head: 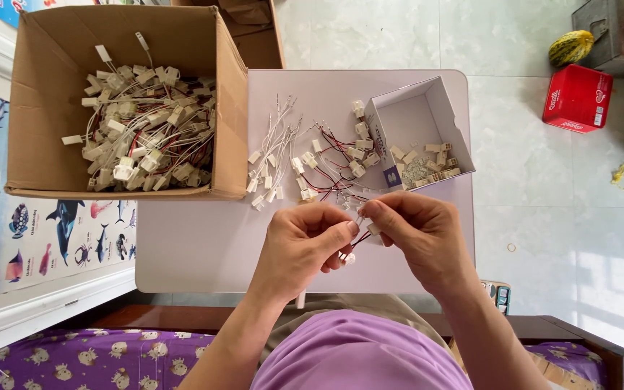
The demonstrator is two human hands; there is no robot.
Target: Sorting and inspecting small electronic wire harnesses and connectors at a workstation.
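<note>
Both hands, left hand (303,244) and right hand (417,232), pinch a small white plastic connector (361,221) with red-black wires above the pale counter's (196,245) near edge, beyond loose connectors (305,162), a white box (417,130), a cardboard box (124,101), tiled floor (543,188).

A small white plastic connector (372,228) with thin red and dark wires (359,240) sits pinched between the fingertips of both hands, held just above the near edge of the pale table. The connector shows only partly, a pale block beside the thumbs. Its wires run down and leftward from it, ending at a small whitish piece (347,258) below the fingers.
</note>
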